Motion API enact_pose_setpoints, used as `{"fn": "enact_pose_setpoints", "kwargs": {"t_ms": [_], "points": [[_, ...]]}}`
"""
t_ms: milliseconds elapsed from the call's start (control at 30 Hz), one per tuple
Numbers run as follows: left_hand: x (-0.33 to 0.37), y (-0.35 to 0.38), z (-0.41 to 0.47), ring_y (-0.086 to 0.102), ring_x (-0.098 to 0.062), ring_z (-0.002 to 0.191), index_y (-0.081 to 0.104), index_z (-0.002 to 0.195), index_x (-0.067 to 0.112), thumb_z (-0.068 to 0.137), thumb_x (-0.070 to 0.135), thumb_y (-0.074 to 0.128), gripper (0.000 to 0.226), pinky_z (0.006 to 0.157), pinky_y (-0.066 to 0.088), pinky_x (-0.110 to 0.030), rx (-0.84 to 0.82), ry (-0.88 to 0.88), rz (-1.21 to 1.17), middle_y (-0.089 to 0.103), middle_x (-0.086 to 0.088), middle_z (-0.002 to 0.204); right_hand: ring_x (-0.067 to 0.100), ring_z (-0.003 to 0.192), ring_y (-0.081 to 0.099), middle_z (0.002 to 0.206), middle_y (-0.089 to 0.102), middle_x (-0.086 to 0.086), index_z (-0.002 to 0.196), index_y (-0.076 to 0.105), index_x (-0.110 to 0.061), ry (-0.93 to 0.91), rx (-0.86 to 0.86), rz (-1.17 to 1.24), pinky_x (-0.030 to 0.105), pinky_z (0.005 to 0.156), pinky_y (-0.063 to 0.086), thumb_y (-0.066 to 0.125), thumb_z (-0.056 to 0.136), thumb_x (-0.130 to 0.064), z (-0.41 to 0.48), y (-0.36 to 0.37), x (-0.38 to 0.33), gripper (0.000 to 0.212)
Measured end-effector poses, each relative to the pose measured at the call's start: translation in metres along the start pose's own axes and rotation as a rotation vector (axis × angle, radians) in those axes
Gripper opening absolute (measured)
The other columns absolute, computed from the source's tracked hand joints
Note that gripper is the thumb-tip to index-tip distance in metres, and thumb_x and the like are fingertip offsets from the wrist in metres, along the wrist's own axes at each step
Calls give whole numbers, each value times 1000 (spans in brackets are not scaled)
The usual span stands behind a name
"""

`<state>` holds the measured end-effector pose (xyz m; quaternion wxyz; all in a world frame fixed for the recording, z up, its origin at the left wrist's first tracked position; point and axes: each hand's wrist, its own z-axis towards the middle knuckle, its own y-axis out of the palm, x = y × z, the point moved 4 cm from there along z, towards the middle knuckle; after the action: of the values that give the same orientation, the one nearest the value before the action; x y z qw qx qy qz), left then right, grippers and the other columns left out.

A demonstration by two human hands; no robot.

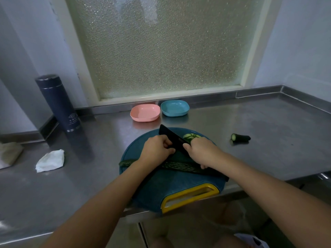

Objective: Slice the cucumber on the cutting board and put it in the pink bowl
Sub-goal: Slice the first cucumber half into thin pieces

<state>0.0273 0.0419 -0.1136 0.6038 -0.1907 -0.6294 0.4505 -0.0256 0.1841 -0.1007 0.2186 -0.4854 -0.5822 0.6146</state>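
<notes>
Two forearms reach over the cutting board point(172, 187) on the steel surface point(259, 122). The right hand point(202, 151) has its fingers clamped on the black knife point(170, 136); the left hand point(157, 149) curls fingers against the blade, grip unclear. The cucumber point(172, 165) lies across the board under both wrists, slices point(191, 136) past the blade, the pink bowl point(143, 119) behind.

A blue bowl point(175, 108) is sitting under the bumpy window point(161, 47), while a dark bottle point(58, 102) is standing near a crumpled white paper point(50, 160).
</notes>
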Motion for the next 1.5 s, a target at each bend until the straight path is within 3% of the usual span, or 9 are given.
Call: {"fn": "enact_pose_setpoints", "kwargs": {"t_ms": [300,533,700,833,1000,1100,1333,1500], "points": [[-1,1,1,59,-10,83,65,91,20,76,27,74,19,72,46,-24,-2,-16,-14,64,5,87,16,33,52,47,54,6,72,50,-9,-53,23,0,25,44,46,29,102,-41,-8,-7,-1,49],[-1,1,0,57,-8,79,64,89,19,77,26,73,17,69,44,-22,14,-11,1,61,8,82,19,39,54,50,54,8,76,58,-3,-45,34,-12,32,57,53,27,102,-42,-5,-3,-6,56],[0,2,0,59,-11,80,65,91,17,78,26,72,17,70,46,-24,12,-10,7,65,4,86,16,47,45,56,46,4,61,42,-13,-98,73,-10,31,61,49,30,103,-36,-2,3,-16,49],[2,1,-4,56,-12,80,65,95,16,81,27,69,18,66,39,-22,-3,37,49,59,5,83,17,49,46,58,46,5,63,41,-13,-77,48,-12,30,59,47,30,103,-35,0,4,-18,47],[-1,-4,-10,58,-11,89,65,108,18,82,27,68,27,77,46,-25,-27,45,28,64,3,96,19,42,53,52,53,7,68,48,-9,-19,16,-53,29,55,49,30,102,-40,1,1,-12,48],[-2,-3,-11,57,-9,87,66,107,18,82,27,69,27,76,44,-22,8,26,-8,65,3,94,19,40,54,54,56,8,80,56,-5,11,-9,-66,28,51,47,28,101,-43,-1,-2,-3,52],[2,-3,-11,59,-12,89,65,103,19,82,27,68,23,78,46,-26,0,10,6,65,3,94,19,40,57,55,56,8,81,58,-5,-74,12,-16,28,46,48,29,101,-42,-10,-5,-1,51],[2,-2,-12,55,-10,82,63,97,18,81,27,68,19,71,41,-23,23,4,8,59,7,85,19,40,56,51,56,8,81,59,-4,-73,5,-9,29,49,50,29,102,-42,-13,-8,-2,52]]}}
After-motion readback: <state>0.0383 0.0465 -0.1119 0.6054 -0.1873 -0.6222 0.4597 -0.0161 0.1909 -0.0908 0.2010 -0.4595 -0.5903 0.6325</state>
